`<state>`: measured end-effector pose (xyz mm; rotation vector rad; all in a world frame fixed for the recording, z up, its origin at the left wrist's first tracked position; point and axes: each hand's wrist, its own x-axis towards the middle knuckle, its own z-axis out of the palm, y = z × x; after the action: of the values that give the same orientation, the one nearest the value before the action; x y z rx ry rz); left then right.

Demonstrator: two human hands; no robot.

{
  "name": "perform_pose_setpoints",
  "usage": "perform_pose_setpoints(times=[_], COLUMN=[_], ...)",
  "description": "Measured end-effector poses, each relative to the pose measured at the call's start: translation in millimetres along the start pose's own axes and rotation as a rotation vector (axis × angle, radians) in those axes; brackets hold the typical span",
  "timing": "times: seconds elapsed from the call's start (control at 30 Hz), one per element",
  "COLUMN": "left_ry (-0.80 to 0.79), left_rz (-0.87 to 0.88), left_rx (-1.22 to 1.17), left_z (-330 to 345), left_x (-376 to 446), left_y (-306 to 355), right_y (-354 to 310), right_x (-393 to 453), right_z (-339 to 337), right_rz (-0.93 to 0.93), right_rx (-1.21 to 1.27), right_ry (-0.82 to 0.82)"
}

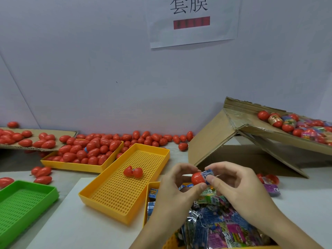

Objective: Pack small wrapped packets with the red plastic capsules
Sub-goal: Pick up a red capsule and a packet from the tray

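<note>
My left hand [175, 191] pinches a red capsule half [197, 178] between thumb and fingers. My right hand [237, 191] pinches a small blue wrapped packet [208, 174] whose end sits against the capsule's open side. Both hands hover above a yellow tray [150, 200] heaped with colourful wrapped packets [221, 223]. An opened hinged red capsule [133, 171] lies in the perforated yellow tray [115, 196] to the left. Another yellow tray [71, 166] further back holds several closed red capsules [89, 150].
A green perforated tray [21, 205] sits at the lower left. Loose red capsules [152, 138] line the back wall and lie on a cardboard sheet [36, 131] at left. A tipped cardboard box [215, 137] at right carries capsules and wrapped eggs on its flap. A purple packet [272, 188] lies beside my right hand.
</note>
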<state>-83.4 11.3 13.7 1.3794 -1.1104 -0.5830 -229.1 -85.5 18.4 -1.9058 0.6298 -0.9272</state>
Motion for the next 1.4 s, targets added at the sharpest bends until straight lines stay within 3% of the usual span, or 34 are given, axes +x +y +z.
perform_pose_setpoints(times=[0.6, 1.23, 1.4], left_ry=[-0.006, -0.017, 0.014], left_rz=[0.06, -0.036, -0.11], left_rx=[0.089, -0.327, -0.414], left_z=[2.3, -1.0, -0.8], left_x=[-1.3, 1.0, 2.5], left_y=[1.9, -1.4, -1.6], right_y=[1.5, -4.3, 1.9], right_x=[-1.5, -4.0, -4.4], right_z=[1.8, 6.9, 10.5], right_rz=[-0.061, -0.201, -0.234], right_rx=[-0.201, -0.144, -0.257], right_ry=[-0.001, 0.043, 0.113])
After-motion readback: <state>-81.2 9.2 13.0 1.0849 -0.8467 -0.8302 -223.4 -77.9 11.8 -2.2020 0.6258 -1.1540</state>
